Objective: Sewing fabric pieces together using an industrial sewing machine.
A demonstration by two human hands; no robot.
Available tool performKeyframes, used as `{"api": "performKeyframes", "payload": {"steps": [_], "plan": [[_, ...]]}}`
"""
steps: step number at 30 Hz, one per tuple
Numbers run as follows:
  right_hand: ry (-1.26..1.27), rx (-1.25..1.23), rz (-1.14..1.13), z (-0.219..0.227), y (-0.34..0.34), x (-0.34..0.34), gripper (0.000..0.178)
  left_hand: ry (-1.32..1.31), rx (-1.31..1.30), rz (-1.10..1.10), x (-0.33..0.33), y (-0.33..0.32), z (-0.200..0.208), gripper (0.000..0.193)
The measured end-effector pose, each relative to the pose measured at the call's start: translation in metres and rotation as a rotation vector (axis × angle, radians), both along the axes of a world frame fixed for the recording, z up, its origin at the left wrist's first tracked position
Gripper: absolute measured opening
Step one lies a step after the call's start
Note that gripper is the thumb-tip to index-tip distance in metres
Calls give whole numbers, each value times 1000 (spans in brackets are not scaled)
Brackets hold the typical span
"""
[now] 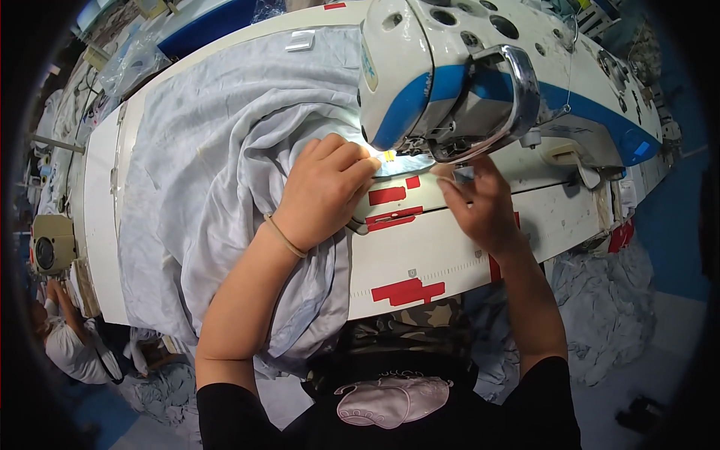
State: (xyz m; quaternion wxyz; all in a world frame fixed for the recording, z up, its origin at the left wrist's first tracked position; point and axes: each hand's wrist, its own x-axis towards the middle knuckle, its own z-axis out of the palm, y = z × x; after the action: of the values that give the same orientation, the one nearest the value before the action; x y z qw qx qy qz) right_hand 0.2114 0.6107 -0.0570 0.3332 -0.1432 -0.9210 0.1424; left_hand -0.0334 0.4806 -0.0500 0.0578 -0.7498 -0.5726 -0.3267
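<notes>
A white and blue sewing machine [442,90] stands over the table, its needle area brightly lit. Pale grey fabric [195,172] lies in loose folds on the left and runs under the machine head. My left hand [326,187] rests on this cloth just left of the needle area, its fingers curled and pinching the fabric. Right of the needle, my right hand [484,206] has its thumb and fingertips drawn together at the end of the lit cloth strip. Whatever lies between those fingertips is too small to make out.
Red tape patches [409,292] mark the white tabletop [442,255] near its front edge. A small metallic piece [300,40] lies on the fabric's far part. Piled grey cloth [604,307] hangs at lower right. Another person [75,345] works at far left beside a beige machine [52,244].
</notes>
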Motion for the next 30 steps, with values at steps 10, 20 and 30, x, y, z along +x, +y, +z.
{"api": "performKeyframes", "payload": {"steps": [10, 20, 30], "plan": [[-49, -9, 67, -9, -2, -15, 32, -168, -22, 126, -3, 4, -8, 19], [-119, 462, 88, 9, -3, -36, 25, -25, -37, 55, -4, 0, -4, 29], [-211, 439, 23, -20, -1, -41, 23, -30, -46, 43, -1, -2, 0, 19]]}}
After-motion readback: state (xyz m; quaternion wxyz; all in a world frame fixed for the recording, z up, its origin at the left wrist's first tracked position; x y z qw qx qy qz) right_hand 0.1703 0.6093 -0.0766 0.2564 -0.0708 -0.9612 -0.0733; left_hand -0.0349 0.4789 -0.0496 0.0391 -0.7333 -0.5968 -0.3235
